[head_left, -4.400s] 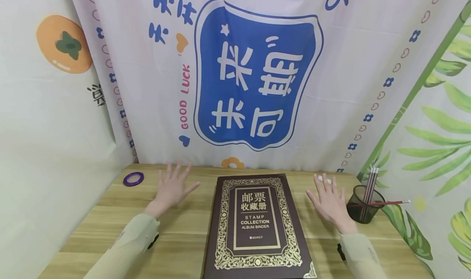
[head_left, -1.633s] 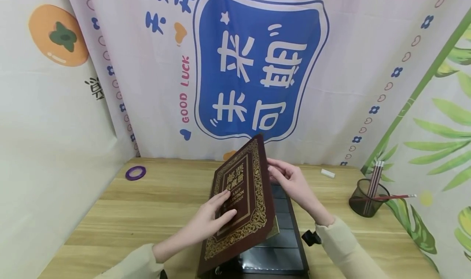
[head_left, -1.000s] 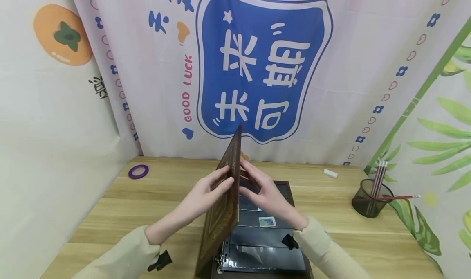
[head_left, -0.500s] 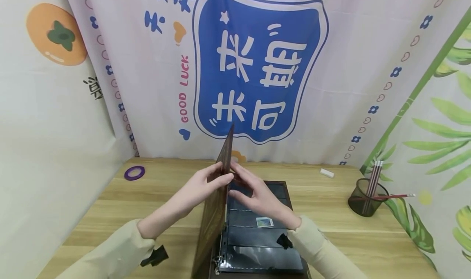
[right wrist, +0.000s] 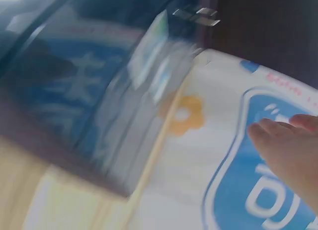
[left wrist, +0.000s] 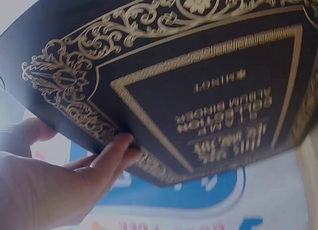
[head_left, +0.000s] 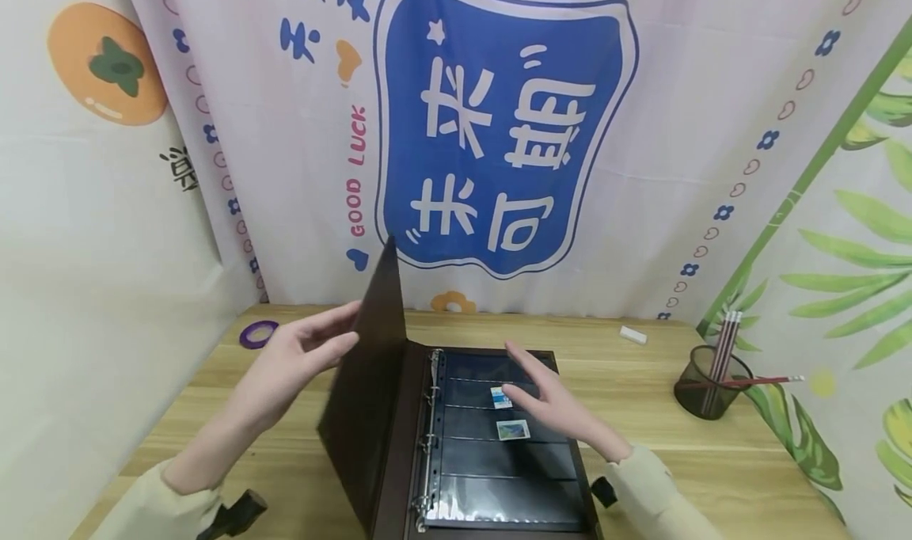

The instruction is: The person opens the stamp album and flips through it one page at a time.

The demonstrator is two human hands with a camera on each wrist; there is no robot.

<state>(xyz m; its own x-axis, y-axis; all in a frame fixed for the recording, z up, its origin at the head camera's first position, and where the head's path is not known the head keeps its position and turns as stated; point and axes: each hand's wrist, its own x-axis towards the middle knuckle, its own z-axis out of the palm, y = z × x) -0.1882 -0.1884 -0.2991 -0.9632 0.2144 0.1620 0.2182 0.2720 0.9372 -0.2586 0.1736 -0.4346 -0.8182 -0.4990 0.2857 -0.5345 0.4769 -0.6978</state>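
Note:
A dark brown stamp album point(head_left: 413, 445) lies opened on the table, its front cover point(head_left: 374, 382) raised steeply on the left. My left hand point(head_left: 285, 366) holds the cover's free edge; in the left wrist view the fingers point(left wrist: 117, 145) lie against the gold-patterned outside and the thumb is at the edge. Metal rings point(head_left: 427, 443) hold a black pocket page point(head_left: 506, 500) in the binder. Two small stamps show on it, a blue-and-white one point(head_left: 500, 397) and a bordered blue-green one point(head_left: 513, 430). Over the page's right part is my right hand point(head_left: 563, 405), fingers extended and holding nothing.
A purple tape roll point(head_left: 258, 334) lies at the back left. At the back right are a white eraser point(head_left: 632, 335) and a black mesh cup point(head_left: 701, 397) of pencils, one red pencil point(head_left: 765, 380) sticking out sideways. A printed curtain point(head_left: 313, 207) hangs behind the table point(head_left: 342, 334).
The album lay closed at first, both hands flat beside it. Its cover has since been lifted and swung left, baring the page; my right hand has left the cover and moved right.

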